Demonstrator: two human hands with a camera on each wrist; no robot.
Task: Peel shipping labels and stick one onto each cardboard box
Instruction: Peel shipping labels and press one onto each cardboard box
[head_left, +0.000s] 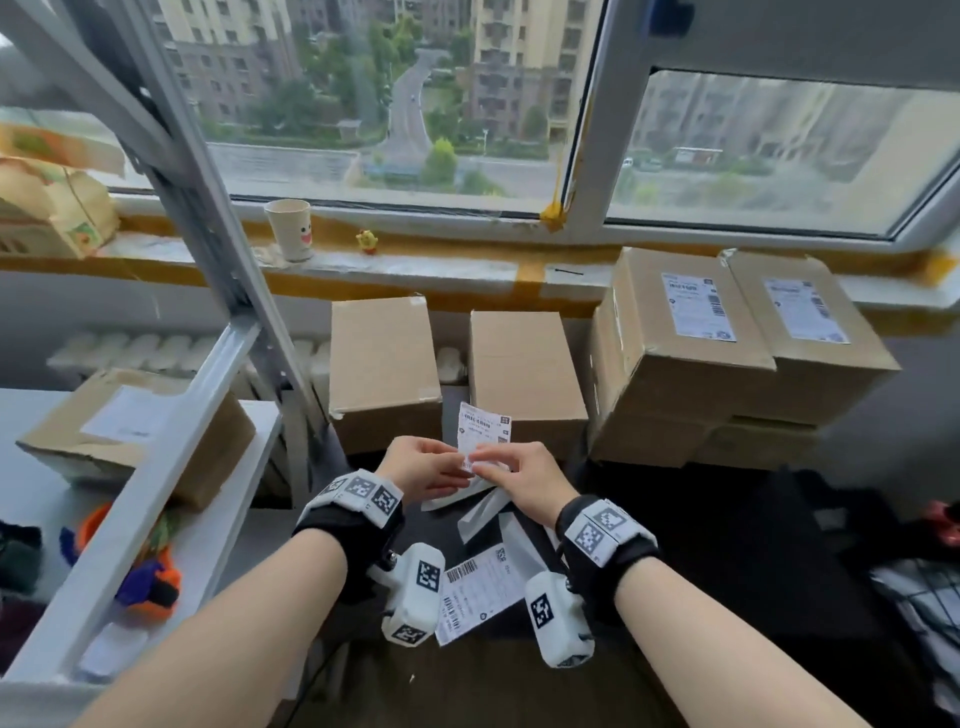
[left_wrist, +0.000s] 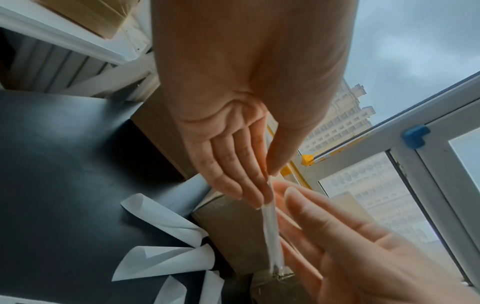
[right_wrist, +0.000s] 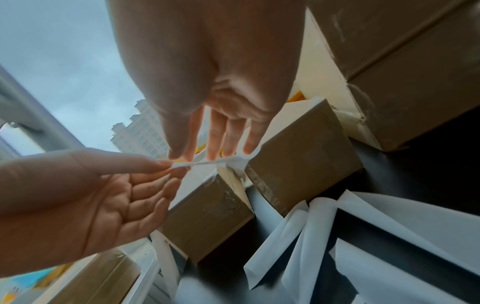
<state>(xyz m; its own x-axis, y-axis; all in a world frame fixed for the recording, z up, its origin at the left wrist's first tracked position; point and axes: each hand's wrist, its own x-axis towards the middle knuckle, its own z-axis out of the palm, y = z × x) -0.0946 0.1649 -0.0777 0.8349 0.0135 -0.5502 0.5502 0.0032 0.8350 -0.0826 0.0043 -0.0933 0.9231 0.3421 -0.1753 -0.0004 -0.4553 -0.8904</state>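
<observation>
label (head_left: 483, 431) pinched btwn L hand (head_left: 423, 470) & R hand (head_left: 519, 480) fingers (right_wrist: 179, 152), above boxes (head_left: 384, 364)

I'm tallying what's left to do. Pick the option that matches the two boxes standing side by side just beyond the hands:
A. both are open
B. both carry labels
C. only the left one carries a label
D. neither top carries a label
D: the left box and the right box show bare brown tops, while the label is pinched between the left hand and the right hand.
</observation>
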